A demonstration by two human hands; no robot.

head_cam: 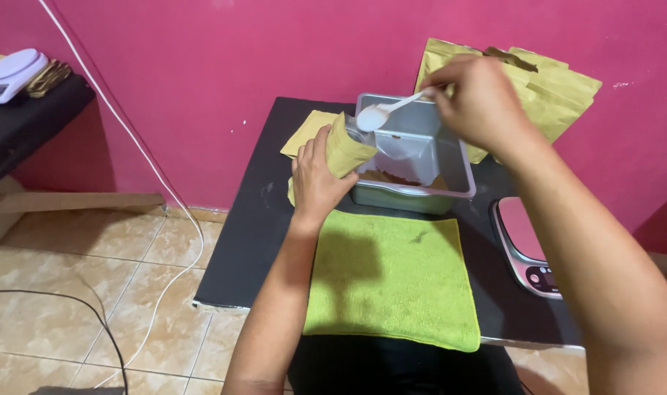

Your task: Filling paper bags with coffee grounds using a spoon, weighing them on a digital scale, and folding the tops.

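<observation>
Worktop [275, 219] surface, black and standing against a pink wall, is carrying everything in play. Lying on its near part is a green towel [392, 278], spread flat. Just beyond the towel a grey metal tray [458, 164] is sitting, with a shallow layer of brown powder showing along its near wall. A stack of yellow-brown pouches [560, 91] is leaning against the wall at the far right, and one flat pouch [304, 132] is lying at the far left of the tray. A silver scale [527, 249] is peeking in at the right edge.

The left hand [315, 179] is wrapping closed around an open pouch [348, 146], holding it upright and touching the tray's left wall. The right hand [480, 99] is pinching the handle of a white spoon [384, 111], whose bowl is hovering just above the pouch mouth, over the tray's left rim.

The spoon bowl looks about as wide as the pouch mouth, so a slightly off tip could be sending powder down the outside, onto the worktop or towel. A squeeze from the left hand could also be narrowing the opening, and a loose grip might be letting the pouch tilt.
</observation>
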